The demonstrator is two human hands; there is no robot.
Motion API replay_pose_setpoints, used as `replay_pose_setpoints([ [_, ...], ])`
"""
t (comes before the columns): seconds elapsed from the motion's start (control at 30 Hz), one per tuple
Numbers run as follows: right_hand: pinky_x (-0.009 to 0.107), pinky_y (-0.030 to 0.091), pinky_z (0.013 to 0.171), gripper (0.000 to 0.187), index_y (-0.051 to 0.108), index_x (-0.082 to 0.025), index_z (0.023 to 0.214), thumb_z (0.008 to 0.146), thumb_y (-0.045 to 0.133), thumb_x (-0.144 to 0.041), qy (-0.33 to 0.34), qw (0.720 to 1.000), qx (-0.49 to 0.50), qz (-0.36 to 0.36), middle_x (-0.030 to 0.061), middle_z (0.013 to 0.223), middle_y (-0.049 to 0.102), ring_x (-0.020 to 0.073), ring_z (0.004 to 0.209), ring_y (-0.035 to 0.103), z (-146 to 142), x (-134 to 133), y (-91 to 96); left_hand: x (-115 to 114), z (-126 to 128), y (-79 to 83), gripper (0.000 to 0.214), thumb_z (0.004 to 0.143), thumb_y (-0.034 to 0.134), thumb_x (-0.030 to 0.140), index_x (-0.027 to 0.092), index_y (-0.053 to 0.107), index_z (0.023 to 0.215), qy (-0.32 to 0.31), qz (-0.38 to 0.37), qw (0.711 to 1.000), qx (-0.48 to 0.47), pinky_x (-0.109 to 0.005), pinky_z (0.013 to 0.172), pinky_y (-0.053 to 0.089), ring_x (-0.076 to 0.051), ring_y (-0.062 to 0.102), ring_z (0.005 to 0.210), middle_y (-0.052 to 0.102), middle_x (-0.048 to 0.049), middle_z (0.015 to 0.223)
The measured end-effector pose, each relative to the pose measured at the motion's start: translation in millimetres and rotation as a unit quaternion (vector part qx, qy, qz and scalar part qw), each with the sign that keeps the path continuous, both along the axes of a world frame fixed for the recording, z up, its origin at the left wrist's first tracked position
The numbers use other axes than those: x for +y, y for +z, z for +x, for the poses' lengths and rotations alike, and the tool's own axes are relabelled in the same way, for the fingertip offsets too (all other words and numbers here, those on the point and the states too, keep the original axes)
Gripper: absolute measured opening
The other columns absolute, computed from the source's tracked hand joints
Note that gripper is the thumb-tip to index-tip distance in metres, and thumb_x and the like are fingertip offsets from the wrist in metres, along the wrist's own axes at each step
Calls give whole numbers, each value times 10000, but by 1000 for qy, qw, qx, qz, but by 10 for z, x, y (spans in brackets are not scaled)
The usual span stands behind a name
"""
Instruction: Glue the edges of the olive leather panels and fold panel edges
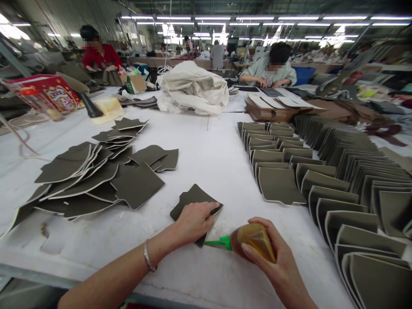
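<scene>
A small olive-grey sheet piece (195,193) with a notched edge lies on the white tabletop. My left hand (196,219) holds it down, index finger stretched toward its right corner and the other fingers curled; the thumb is hidden. In my right hand (277,245) is a squeeze bottle (252,241) of amber liquid, gripped around its body and tilted sideways. Its green nozzle (222,243) points left, with the tip at the piece's lower edge. Whether the tip touches the piece I cannot tell.
Similar pieces lie in a loose heap (96,176) at left. Overlapping rows of pieces (337,189) stretch along the right. A white cloth bundle (195,88), brown stacks (273,107), a dark-handled brush (92,106) and a red bag (59,92) stand farther back. Two people work across the table.
</scene>
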State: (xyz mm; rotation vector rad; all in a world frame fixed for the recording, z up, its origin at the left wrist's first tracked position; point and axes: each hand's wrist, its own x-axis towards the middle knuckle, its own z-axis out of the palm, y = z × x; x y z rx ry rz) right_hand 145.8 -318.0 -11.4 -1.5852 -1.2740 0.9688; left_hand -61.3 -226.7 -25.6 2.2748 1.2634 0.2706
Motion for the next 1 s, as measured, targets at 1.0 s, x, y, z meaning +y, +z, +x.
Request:
replay_pose_setpoints([
  [1.0, 307, 483, 718, 468, 491, -267, 1152, 789, 693, -482, 61, 997, -22, 44, 5, 954, 590, 201, 787, 595, 225, 39, -270, 10, 12, 8, 459, 855, 426, 196, 268, 578, 1283, 6, -19, 1000, -4, -320, 798, 501, -227, 666, 947, 715, -16, 1073],
])
